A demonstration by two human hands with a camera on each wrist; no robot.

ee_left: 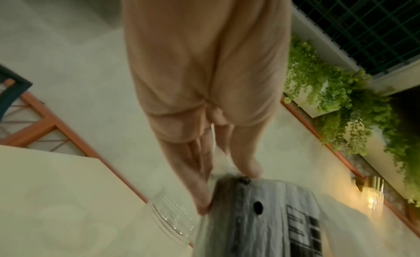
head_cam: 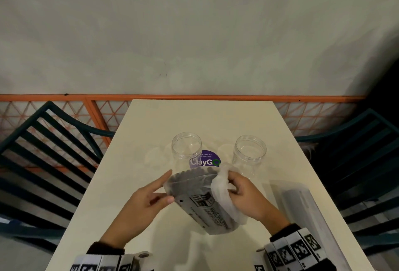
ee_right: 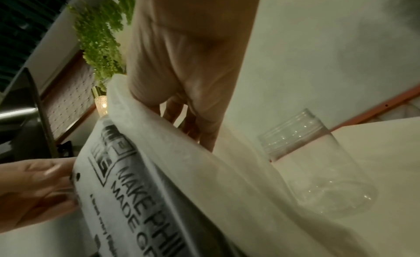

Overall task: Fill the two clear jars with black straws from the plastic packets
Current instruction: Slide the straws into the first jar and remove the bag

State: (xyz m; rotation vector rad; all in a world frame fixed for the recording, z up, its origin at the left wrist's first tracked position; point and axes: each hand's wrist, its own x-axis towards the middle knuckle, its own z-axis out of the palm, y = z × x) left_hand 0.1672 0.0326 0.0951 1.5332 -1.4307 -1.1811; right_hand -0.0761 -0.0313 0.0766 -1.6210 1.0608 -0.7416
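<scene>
Two clear open jars stand upright mid-table, the left jar (head_cam: 186,152) and the right jar (head_cam: 250,154), both holding nothing. In front of them a plastic packet (head_cam: 200,203) of black straws (head_cam: 194,176) is held above the table, mouth toward the jars. My left hand (head_cam: 167,186) pinches its left edge between thumb and long fingers; the left wrist view shows the left hand (ee_left: 227,189) on the packet (ee_left: 261,225) beside a jar (ee_left: 168,216). My right hand (head_cam: 228,182) grips the loose white plastic at the packet's right side. In the right wrist view, the right hand (ee_right: 193,131), packet (ee_right: 136,189) and jar (ee_right: 318,162) appear.
A second long plastic packet (head_cam: 302,206) lies along the right side of the cream table (head_cam: 151,128). A purple round sticker (head_cam: 207,159) lies on the tabletop between the jars. Dark slatted chairs stand left (head_cam: 43,141) and right (head_cam: 356,141). An orange railing (head_cam: 86,97) runs behind.
</scene>
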